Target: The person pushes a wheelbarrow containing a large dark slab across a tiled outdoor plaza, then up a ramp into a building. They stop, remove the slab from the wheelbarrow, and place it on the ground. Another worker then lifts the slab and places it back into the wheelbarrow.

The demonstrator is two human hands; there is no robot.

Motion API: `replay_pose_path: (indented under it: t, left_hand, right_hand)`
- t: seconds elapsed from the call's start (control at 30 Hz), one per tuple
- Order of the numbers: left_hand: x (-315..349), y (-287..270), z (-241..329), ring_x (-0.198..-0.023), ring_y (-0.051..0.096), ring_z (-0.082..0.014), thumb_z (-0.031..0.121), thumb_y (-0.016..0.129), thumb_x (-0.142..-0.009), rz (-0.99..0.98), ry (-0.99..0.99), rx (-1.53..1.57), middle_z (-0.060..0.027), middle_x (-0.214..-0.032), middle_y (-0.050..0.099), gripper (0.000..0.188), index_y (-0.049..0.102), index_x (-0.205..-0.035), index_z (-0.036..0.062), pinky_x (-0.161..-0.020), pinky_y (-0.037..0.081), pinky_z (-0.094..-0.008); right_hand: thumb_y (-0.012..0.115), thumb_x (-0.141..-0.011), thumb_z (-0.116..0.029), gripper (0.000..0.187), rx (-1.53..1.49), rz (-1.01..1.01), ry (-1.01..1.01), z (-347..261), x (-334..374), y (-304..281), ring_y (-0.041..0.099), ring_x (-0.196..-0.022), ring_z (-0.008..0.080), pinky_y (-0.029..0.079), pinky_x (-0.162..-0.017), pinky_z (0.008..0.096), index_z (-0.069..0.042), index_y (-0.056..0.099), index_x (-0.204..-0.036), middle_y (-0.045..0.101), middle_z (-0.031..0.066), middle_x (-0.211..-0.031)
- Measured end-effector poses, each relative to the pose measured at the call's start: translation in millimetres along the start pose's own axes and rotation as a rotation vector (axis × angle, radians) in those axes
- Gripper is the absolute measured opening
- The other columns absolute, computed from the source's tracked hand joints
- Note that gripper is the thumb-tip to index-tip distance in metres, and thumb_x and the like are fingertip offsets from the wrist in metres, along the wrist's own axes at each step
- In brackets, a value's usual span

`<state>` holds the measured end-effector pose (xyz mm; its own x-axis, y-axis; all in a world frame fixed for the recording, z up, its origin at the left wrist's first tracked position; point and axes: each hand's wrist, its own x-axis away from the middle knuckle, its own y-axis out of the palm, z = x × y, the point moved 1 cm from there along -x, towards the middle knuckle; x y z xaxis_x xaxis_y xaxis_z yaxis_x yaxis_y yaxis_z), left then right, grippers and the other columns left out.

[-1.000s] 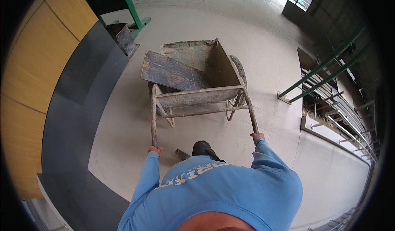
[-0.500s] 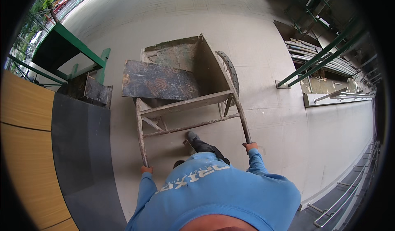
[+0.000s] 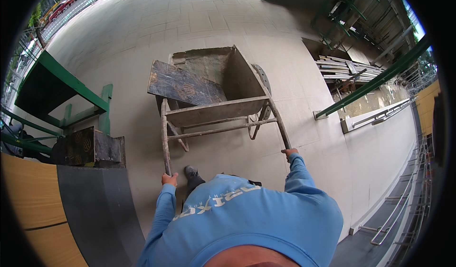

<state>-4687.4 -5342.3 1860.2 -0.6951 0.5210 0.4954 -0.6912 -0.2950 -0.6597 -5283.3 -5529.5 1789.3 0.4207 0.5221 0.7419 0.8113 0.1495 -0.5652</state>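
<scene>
A worn handcart (image 3: pixel 218 112) stands in front of me, with a box-shaped body, a rusty tubular frame and two long handles. My left hand (image 3: pixel 169 179) is closed round the end of its left handle. The right handle's end sits in the grip of my right hand (image 3: pixel 289 154), with that arm stretched forward. Across the left side of the cart's box rests a dark, scuffed board (image 3: pixel 183 84), tilted and sticking out past the side wall. A wheel (image 3: pixel 261 77) shows on the cart's right; the left wheel is hidden. Below the frame, one grey shoe (image 3: pixel 191 171) is visible.
On the left are a green metal frame (image 3: pixel 105 107), a dark box of boards (image 3: pixel 108 149) and a wood-panelled counter (image 3: pixel 33 195). To the right, a green post (image 3: pixel 370 81) slants up beside stacked pipes (image 3: pixel 344 69). Metal rails (image 3: pixel 399 210) line the right edge. Pale tiles (image 3: pixel 199 24) stretch ahead.
The cart and I have moved forward past the green frame and dark box, which now appear lower in view. A different foot is forward. Both hands keep hold of the handles.
</scene>
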Motion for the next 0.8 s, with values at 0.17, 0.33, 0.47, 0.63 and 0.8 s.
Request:
replay_pose_path:
  t: [0.17,0.33,0.47,0.63,0.8]
  left_hand:
    - [-73.8,24.1,8.8,-0.037,0.051,-0.0226,0.017,0.071,-0.072,-0.158,0.03,-0.016,-0.0131,-0.049,0.051,0.033,0.046,-0.073,-0.0041,-0.033,0.04,-0.0367]
    - [-141.3,-9.4,13.2,-0.037,0.052,-0.0207,0.016,0.07,-0.073,-0.229,0.017,-0.012,-0.0128,-0.049,0.051,0.031,0.047,-0.071,-0.005,-0.03,0.039,-0.0354]
    - [-161.3,-26.3,27.4,-0.037,0.053,-0.0202,0.014,0.07,-0.072,-0.261,0.042,-0.064,-0.0123,-0.05,0.051,0.03,0.048,-0.071,-0.0052,-0.03,0.04,-0.0343]
    - [-183.0,-29.6,7.0,-0.038,0.054,-0.0215,0.014,0.073,-0.068,-0.158,0.135,-0.244,-0.0139,-0.052,0.055,0.029,0.052,-0.072,-0.0059,-0.033,0.043,-0.0349]
    - [-241.1,-11.3,38.8,-0.037,0.054,-0.0212,0.016,0.071,-0.07,-0.202,-0.06,-0.164,-0.014,-0.052,0.055,0.029,0.052,-0.068,-0.0059,-0.034,0.043,-0.0346]
  right_hand:
    - [0.075,-0.064,-0.027,0.034,0.123,0.235,0.008,4.1,-29.4,36.3,0.055,-0.05,0.022,0.046,-0.049,0.0351,0.002,0.063,-0.077,0.059,0.0105,-0.062]
    - [0.075,-0.064,-0.028,0.035,0.091,0.185,-0.006,-43.3,-6.5,73.7,0.057,-0.051,0.0224,0.047,-0.05,0.0352,0.002,0.062,-0.078,0.059,0.0114,-0.064]
    - [0.074,-0.063,-0.029,0.041,0.09,0.275,-0.046,-32.0,-5.0,99.6,0.062,-0.067,0.0276,0.05,-0.062,0.0372,0.004,0.063,-0.083,0.063,0.0167,-0.077]
    - [0.075,-0.061,-0.033,0.051,0.014,0.221,0.1,-49.4,30.0,139.6,0.061,-0.092,0.0309,0.047,-0.081,0.0362,0.006,0.062,-0.093,0.062,0.022,-0.097]
    - [0.072,-0.063,-0.032,0.046,0.046,0.257,0.104,-90.9,36.8,130.1,0.061,-0.09,0.0307,0.048,-0.08,0.0364,0.001,0.064,-0.093,0.063,0.019,-0.096]
